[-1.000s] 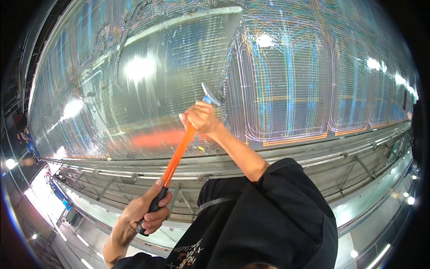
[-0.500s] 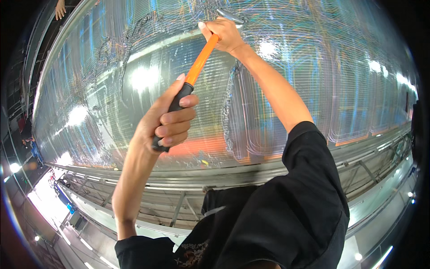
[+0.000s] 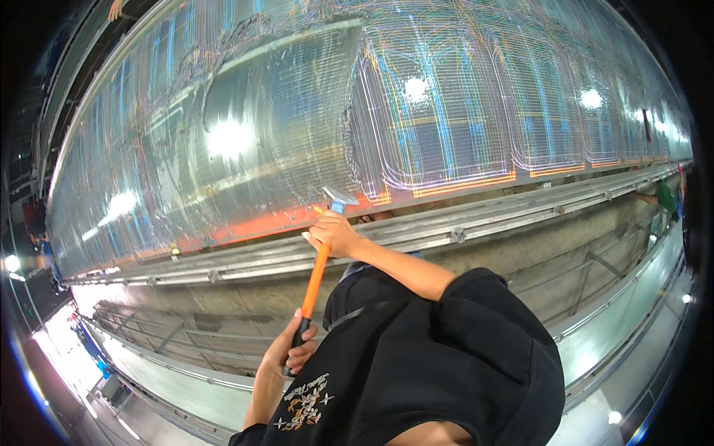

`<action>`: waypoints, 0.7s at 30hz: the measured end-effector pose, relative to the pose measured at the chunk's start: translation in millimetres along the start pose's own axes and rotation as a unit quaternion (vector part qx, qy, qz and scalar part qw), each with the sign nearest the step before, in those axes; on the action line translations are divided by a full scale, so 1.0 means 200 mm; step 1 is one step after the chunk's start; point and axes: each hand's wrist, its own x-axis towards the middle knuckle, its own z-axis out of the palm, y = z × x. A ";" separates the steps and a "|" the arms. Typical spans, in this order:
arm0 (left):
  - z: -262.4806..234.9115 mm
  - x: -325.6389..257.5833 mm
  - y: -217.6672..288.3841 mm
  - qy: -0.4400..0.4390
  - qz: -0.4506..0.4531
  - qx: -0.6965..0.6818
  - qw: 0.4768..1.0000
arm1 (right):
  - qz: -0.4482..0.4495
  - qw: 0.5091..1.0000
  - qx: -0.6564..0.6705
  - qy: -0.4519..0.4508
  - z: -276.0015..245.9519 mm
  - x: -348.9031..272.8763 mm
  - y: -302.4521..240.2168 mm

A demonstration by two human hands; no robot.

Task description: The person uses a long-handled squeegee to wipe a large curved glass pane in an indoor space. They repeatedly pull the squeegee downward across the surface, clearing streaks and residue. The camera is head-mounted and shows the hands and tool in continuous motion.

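A long-handled scraper [image 3: 315,282] with an orange shaft slants between my two hands. My left hand [image 3: 300,348] is wrapped round its black grip, close to my shirt. My right hand [image 3: 338,235] closes on the upper shaft, just below the metal head [image 3: 340,196]. That head is at the near edge of a large glossy sheet [image 3: 439,134], over an orange-red border strip [image 3: 271,223]; whether the blade touches is unclear. Fine coloured lines cover the sheet to the right. Left of a ragged dark ridge [image 3: 346,126], a greyish band [image 3: 297,111] shows smears and few lines.
A metal rail [image 3: 446,234] runs along the sheet's near side, between it and my body. Below lie a framed trough [image 3: 186,338] and a pale ledge [image 3: 625,305]. Another person's hand [image 3: 115,10] shows at the upper left; a person in green [image 3: 666,197] stands far right.
Both hands have drawn the scraper toward my body, its head moving from far out over the sheet to the near edge. My right arm has bent, and the view has shifted.
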 end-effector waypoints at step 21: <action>0.64 -0.13 0.55 0.110 -0.063 0.072 0.989 | -0.044 0.998 0.005 0.047 -0.08 0.34 0.34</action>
